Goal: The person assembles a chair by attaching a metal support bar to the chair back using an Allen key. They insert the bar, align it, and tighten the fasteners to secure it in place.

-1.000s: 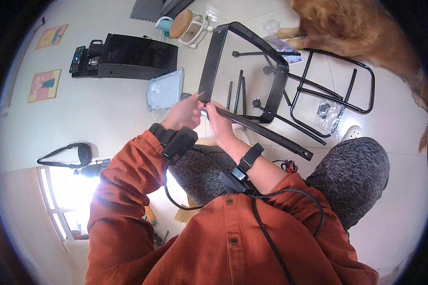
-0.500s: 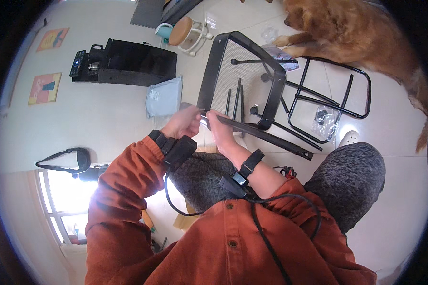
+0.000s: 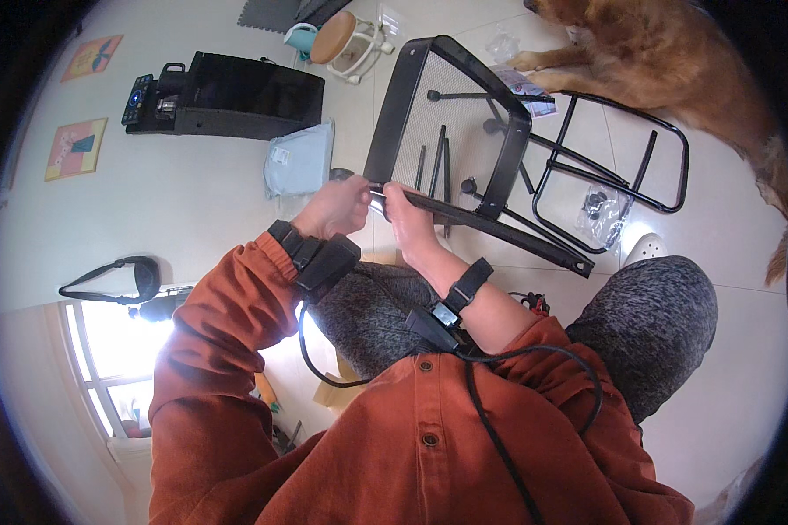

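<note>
My left hand [image 3: 335,209] is closed around what looks like a screwdriver, whose dark rounded handle end [image 3: 341,175] pokes out behind the fingers. Its thin tip points at the near left corner of a black mesh basket [image 3: 451,122], tilted up in front of me. Close beside it, my right hand [image 3: 409,219] is wrapped round the left end of a flat black metal bar [image 3: 517,238] along the basket's near side. A hole shows at the bar's far right end. Fingers hide the spot where tip and bar meet.
Black tube frames [image 3: 681,166] lie on the floor at right, near a plastic bag of small parts [image 3: 602,214]. A brown dog [image 3: 665,70] rests beyond them. Further left are a grey plastic package [image 3: 299,162], a round-topped stool [image 3: 334,39] and a black appliance [image 3: 245,96].
The whole view has shifted slightly, so the basket and bar sit a little higher. Both hands keep their grip at the same corner.
</note>
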A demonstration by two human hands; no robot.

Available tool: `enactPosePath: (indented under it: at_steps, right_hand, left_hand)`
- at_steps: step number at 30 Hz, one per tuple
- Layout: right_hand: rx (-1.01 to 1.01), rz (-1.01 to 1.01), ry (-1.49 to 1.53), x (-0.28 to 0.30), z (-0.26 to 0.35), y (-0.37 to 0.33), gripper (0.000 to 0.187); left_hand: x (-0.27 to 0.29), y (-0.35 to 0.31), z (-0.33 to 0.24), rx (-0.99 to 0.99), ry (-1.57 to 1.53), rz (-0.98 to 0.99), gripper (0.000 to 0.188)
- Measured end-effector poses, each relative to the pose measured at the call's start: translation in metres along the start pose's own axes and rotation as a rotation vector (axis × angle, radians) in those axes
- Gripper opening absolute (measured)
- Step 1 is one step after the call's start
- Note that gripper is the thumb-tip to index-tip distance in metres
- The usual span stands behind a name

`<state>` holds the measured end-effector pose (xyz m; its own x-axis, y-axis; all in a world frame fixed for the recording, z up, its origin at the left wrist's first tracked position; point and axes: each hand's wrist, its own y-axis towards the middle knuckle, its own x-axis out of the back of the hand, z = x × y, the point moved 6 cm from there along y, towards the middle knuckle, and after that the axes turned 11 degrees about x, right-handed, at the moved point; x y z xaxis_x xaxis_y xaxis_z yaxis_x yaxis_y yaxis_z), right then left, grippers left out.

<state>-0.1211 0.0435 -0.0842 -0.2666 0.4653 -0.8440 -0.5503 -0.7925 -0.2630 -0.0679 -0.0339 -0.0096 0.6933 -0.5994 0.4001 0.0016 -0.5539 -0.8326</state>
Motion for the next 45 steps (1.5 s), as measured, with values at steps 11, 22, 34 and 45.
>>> enactPosePath:
  at_steps: [11, 22, 34, 45]
  right_hand:
    - [0.023, -0.029, -0.02, -0.002, -0.001, 0.003, 0.022]
    - [-0.031, 0.03, -0.013, 0.0, -0.016, 0.009, 0.02]
    - [-0.022, 0.024, -0.112, 0.0, -0.003, 0.007, 0.022]
    - [0.008, 0.367, -0.063, 0.001, -0.007, 0.006, 0.017]
  left_hand:
    - [-0.004, -0.009, 0.0, -0.018, -0.03, 0.027, 0.027]
    - [-0.005, -0.002, 0.0, 0.046, -0.057, 0.16, 0.025]
    - [-0.001, -0.002, 0.006, -0.143, 0.054, 0.127, 0.012]
    - [0.025, -0.009, 0.001, -0.272, 0.227, 0.081, 0.017]
